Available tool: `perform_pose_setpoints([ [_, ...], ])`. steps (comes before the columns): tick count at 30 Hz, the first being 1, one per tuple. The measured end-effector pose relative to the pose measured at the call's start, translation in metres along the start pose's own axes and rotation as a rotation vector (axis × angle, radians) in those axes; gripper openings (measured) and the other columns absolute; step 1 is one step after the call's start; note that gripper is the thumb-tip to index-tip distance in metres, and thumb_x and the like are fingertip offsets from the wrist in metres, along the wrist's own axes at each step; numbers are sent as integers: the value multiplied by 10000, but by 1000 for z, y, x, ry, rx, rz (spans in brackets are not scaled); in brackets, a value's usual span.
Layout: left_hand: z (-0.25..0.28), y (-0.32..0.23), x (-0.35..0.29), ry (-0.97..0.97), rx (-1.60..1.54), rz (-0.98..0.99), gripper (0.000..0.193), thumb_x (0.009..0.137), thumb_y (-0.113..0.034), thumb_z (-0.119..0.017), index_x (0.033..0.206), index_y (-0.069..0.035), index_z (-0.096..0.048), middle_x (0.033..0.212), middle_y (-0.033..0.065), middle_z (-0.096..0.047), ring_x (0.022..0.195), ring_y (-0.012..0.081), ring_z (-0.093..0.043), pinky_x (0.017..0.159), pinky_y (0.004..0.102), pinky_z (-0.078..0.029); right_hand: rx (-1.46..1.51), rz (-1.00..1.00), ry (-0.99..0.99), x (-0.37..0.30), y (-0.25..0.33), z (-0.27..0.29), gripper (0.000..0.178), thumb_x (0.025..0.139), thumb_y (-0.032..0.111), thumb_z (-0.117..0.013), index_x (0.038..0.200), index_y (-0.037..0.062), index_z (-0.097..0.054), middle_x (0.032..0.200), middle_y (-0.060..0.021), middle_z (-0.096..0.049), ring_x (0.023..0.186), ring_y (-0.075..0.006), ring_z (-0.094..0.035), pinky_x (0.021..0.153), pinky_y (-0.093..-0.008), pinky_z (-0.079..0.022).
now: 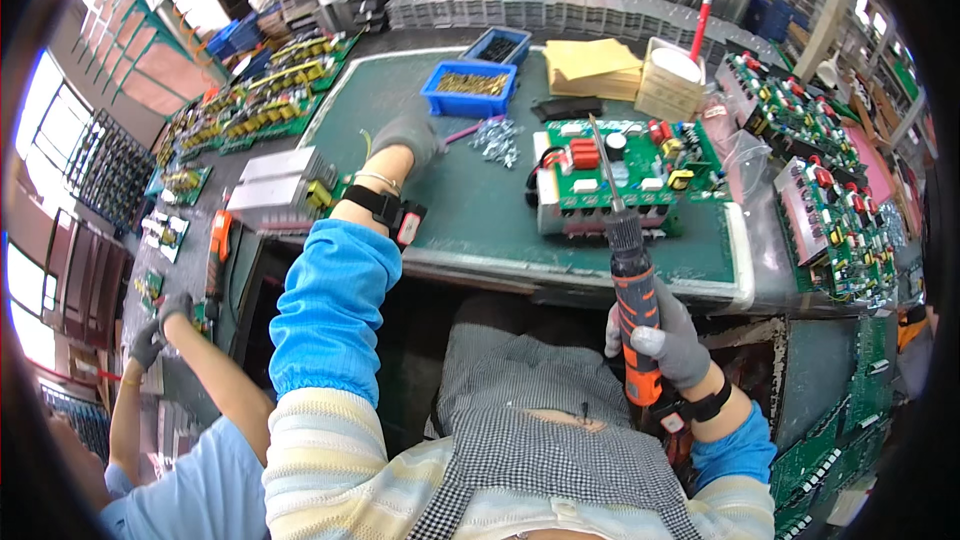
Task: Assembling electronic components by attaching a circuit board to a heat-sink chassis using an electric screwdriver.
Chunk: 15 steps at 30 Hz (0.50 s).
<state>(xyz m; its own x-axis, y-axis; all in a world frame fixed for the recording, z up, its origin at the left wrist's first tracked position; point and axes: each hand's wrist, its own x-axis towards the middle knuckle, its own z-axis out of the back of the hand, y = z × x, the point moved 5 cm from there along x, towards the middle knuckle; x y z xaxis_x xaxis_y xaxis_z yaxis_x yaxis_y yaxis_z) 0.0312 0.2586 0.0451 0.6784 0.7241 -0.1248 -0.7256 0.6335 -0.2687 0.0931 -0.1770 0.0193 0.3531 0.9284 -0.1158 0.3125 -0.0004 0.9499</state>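
A green-topped table (pixel 475 215) fills the middle of a cluttered workshop. On its right half, in front of the person, sits the board (pixel 640 178), its red, yellow and white parts already in place. The driver (pixel 640 325) crosses in front of it; whether the tip touches cannot be told. The right hand (pixel 672 338) has its grip closed around the driver's handle. The left hand (pixel 408 137) is just beside the loose screws (pixel 497 143); its fingers are too unclear to tell whether the grip is apart or together.

Judging by the loose screws and the ready driver, fastening seems unfinished; how many screws are in, I cannot tell.

Counted: one board in front, two similar boards (pixel 840 225) at the right, one driver in hand, one heap of screws too dense to count, two blue bins (pixel 466 108), one yellow paper stack (pixel 592 68), one red-handled brush (pixel 703 20).
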Motion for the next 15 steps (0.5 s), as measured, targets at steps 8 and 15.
perform_pose_setpoints([
  [8, 6, -32, 5, 59, -83, -80, 434, 848, -380, -726, 1176, -95, -731, 1123, 189, -725, 1066, 346, -688, 946, 425, -524, 241, 131, -130, -13, 10, 41, 744, 798, 260, -760, 1406, 31, -397, 995, -134, -602, 874, -247, -635, 776, -423, -574],
  [15, 28, -142, 53, 240, 63, -332, 623, 836, -434, -751, 1281, -8, -658, 1186, 184, -704, 1104, 295, -662, 984, 394, -492, 290, 184, -252, 3, 26, 55, 576, 774, 360, -792, 1127, 9, -502, 898, -106, -593, 801, -252, -643, 697, -412, -585],
])
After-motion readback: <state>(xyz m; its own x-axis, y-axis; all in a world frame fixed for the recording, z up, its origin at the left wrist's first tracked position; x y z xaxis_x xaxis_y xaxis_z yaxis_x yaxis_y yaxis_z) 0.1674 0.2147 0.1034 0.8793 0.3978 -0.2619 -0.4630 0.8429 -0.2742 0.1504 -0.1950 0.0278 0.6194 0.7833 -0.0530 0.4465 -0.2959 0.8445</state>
